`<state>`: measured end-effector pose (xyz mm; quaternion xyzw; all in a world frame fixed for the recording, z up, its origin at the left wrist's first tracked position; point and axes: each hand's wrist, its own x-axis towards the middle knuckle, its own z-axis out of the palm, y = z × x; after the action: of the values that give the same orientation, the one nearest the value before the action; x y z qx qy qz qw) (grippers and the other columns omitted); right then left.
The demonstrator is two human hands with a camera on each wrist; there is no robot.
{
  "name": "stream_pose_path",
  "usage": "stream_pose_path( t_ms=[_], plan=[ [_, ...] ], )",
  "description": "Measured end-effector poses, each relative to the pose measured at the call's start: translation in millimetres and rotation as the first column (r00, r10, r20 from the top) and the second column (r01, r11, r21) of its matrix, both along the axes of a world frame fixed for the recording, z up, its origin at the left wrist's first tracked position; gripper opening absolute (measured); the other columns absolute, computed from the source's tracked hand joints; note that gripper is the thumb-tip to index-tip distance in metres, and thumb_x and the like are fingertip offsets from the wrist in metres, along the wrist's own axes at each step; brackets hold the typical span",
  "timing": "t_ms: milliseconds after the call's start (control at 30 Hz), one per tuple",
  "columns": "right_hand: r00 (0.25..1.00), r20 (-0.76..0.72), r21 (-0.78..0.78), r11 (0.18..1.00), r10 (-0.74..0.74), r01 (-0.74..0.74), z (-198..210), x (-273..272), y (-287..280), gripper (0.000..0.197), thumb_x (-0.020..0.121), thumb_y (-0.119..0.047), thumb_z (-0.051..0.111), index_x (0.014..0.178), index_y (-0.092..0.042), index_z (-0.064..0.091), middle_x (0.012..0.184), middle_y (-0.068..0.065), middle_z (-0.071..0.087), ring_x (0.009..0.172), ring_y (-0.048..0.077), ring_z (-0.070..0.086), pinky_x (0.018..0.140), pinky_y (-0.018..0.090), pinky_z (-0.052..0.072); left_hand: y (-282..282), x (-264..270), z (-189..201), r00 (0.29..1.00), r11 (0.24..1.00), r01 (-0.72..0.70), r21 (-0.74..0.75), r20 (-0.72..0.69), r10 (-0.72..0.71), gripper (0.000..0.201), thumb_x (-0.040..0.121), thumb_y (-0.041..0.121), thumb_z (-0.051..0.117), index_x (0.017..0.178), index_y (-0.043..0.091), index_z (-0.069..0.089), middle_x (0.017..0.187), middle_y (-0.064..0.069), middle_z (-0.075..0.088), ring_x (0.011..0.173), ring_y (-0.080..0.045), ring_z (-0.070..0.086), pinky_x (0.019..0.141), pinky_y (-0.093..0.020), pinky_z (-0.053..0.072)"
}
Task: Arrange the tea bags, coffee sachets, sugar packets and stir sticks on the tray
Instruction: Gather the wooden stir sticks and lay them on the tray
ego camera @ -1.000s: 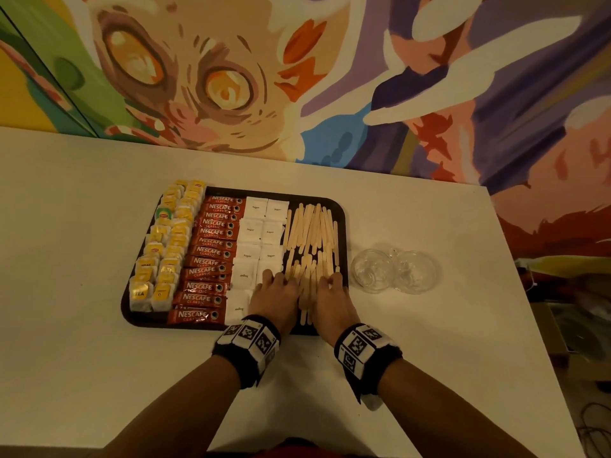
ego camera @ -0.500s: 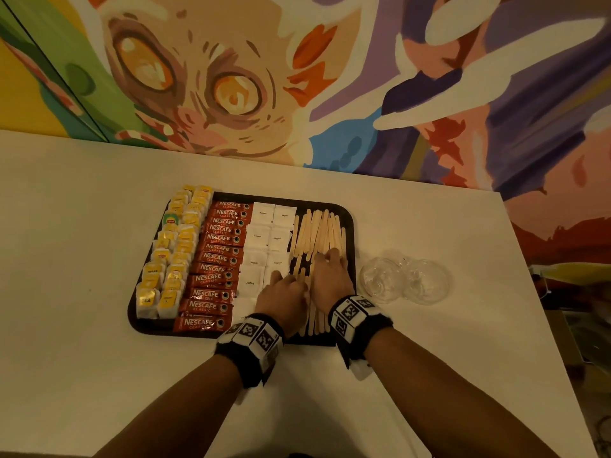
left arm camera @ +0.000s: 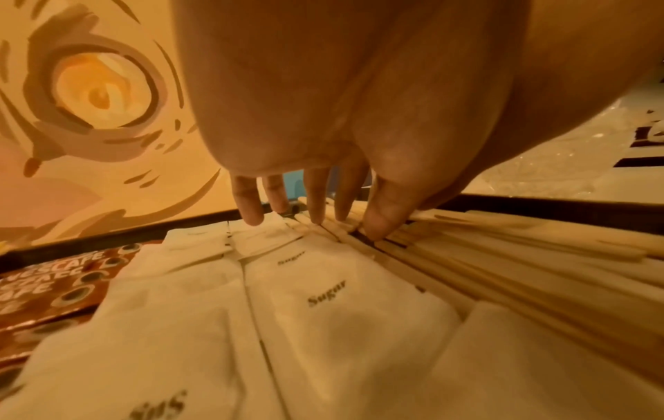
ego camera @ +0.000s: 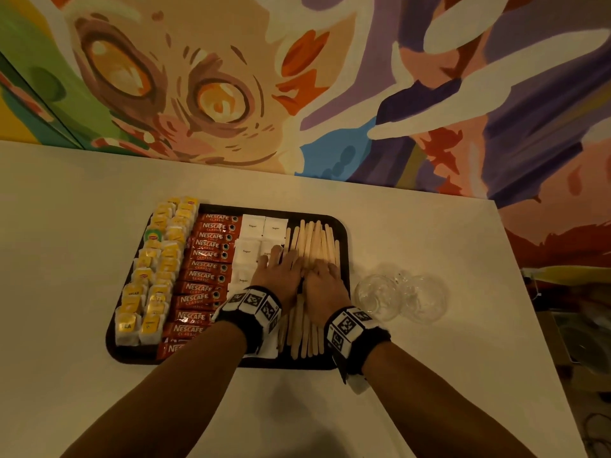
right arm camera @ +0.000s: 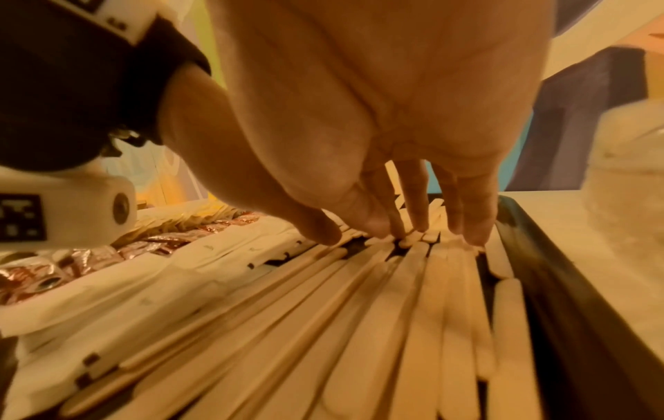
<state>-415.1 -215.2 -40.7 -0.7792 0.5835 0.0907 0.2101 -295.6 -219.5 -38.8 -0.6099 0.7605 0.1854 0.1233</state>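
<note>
On the counter (ego camera: 82, 226) a dark tray (ego camera: 344, 233) is filled in four bands, and places are given here from its near edge. The tea bags (ego camera: 158, 269) are stacked along the left side, the coffee sachets (ego camera: 205, 276) are laid next to them, the sugar packets (ego camera: 253, 226) follow, and the sticks (ego camera: 312, 239) are spread along the right side.

Both hands are laid flat on the sticks, about midway up from the near edge. The left hand (ego camera: 281, 272) is spread wide: its outer fingertips are rested on sugar packets, and its inner fingertips and thumb are pressed on the leftmost sticks. The right hand (ego camera: 322, 282) is likewise spread, nothing being held; its fingertips (right arm camera: 474, 236) are pressed onto stick ends near the right rim.

The sticks are laid with their long axis running away from the near edge, in line with both forearms, in two overlapping rows. The far row lies directly ahead of the fingertips, the near row beneath the palms and wrists. Some sticks are skewed, with dark gaps between them. The right hand is nearer the rim-side sticks, the left nearer the sugar boundary. Any squaring push would probably be made along that axis or sideways from both flanks.

Two clear cups (ego camera: 400, 297) are stood just right of the tray.
</note>
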Motion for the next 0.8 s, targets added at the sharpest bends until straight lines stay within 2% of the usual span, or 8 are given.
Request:
stream_pose_path(
  t_ms=[133,233,433,600,700,800],
  plan=[
    [0.997,0.016,-0.02,0.997,-0.072,0.072,4.2,-2.5,-4.3,0.038,0.098,-0.019,0.049,0.135,-0.009,0.047,0.141,0.015,0.037,0.131,0.034,0.035,0.112,0.04,0.034,3.4,-1.6,-1.2,1.0,1.0,-0.002,-0.01,-0.018,0.002,0.064,0.093,0.029,0.052,0.148,0.018,0.022,0.156,-0.006,0.016,0.143,-0.035,0.012,0.115,-0.05,0.019],
    [0.993,0.002,-0.007,0.993,-0.121,0.121,4.6,1.2,-9.1,0.036,0.096,-0.023,0.05,0.129,-0.009,0.049,0.137,0.015,0.042,0.126,0.034,0.039,0.109,0.041,0.035,4.1,-2.5,1.7,0.999,0.999,-0.031,-0.008,-0.033,0.031,0.064,0.093,0.026,0.052,0.148,0.017,0.022,0.157,-0.006,0.017,0.143,-0.034,0.012,0.115,-0.05,0.02],
    [0.987,0.005,0.028,0.987,-0.159,0.159,6.0,3.1,-10.5,0.047,0.096,-0.021,0.051,0.139,-0.007,0.039,0.144,0.02,0.036,0.133,0.038,0.035,0.113,0.043,0.034,12.5,-0.7,10.6,0.987,0.994,-0.106,0.023,-0.118,0.108,0.061,0.092,0.023,0.053,0.147,0.018,0.026,0.155,-0.006,0.021,0.143,-0.034,0.011,0.115,-0.051,0.019],
    [0.971,0.131,0.025,0.98,-0.198,0.196,22.8,-2.7,7.5,0.047,0.095,-0.015,0.05,0.141,-0.01,0.041,0.147,0.016,0.033,0.134,0.037,0.033,0.111,0.042,0.037,34.8,29.3,18.7,0.946,0.972,-0.234,-0.009,-0.231,0.225,0.06,0.093,0.025,0.051,0.147,0.025,0.026,0.156,-0.001,0.023,0.144,-0.03,0.011,0.116,-0.048,0.018],
    [0.94,0.249,-0.024,0.969,-0.234,0.247,33.4,-8.3,32.1,0.042,0.094,-0.009,0.051,0.136,-0.015,0.049,0.142,0.009,0.04,0.132,0.028,0.039,0.11,0.036,0.039,54.6,59.7,21.2,0.897,0.939,-0.338,-0.067,-0.326,0.299,0.053,0.093,0.028,0.05,0.143,0.03,0.033,0.151,0.003,0.033,0.142,-0.024,0.02,0.118,-0.045,0.019],
    [0.897,0.339,-0.022,0.951,-0.284,0.31,38.8,-15.5,59.2,0.035,0.094,-0.006,0.052,0.128,-0.015,0.056,0.132,0.006,0.049,0.125,0.021,0.047,0.106,0.028,0.039,79.8,94.0,24.6,0.842,0.889,-0.44,-0.129,-0.404,0.358,0.045,0.093,0.024,0.053,0.137,0.028,0.043,0.145,0.003,0.042,0.137,-0.021,0.03,0.116,-0.04,0.019]
  ],
)
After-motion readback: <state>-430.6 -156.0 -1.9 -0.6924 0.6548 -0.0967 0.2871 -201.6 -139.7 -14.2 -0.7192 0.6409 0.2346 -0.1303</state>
